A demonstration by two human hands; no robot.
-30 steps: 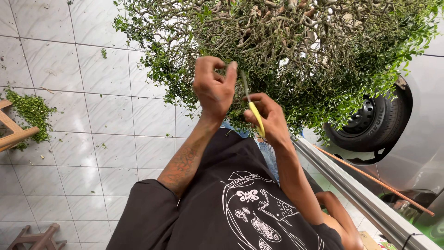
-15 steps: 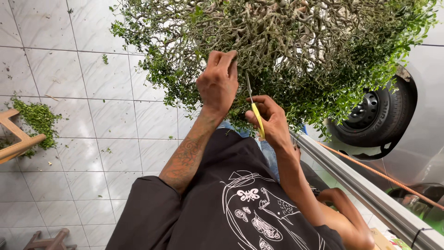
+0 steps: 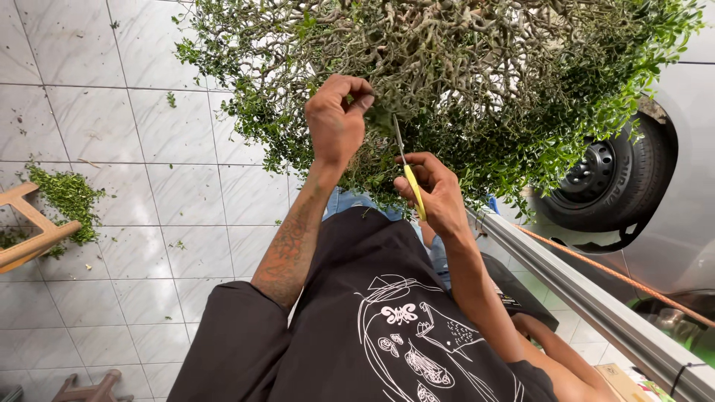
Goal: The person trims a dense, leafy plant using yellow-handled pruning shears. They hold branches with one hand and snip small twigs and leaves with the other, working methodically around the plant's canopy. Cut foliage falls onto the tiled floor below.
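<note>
- Tiled floor (image 3: 149, 216): pale glazed squares fill the left of the view; loose green bits lie scattered on them.
- Shrub (image 3: 447, 82): a dense potted-looking plant of twisted grey stems and small green leaves fills the far upper part of the view; the foliage sits at its outer edge, leaving the bare inner stems open to both hands.
- Car wheel (image 3: 603, 186): a dark tyre and pale bodywork stand at the right, just behind the foliage; an orange cord (image 3: 596, 268) runs along a metal rail (image 3: 581, 290) beside it.
- Clippings pile (image 3: 67, 197): a heap of cut leaves lies at far left beside a wooden stool leg (image 3: 33, 238), well apart from the plant.
- Left hand (image 3: 335, 123): raised, fingers pinched on a thin twig inside the shrub; judged to steady or part the growth.
- Right hand (image 3: 436, 190): clenched round the yellow handles of the scissors (image 3: 406, 167); blades point up into the stems just right of the pinched twig; whether they are parted cannot be told.
</note>
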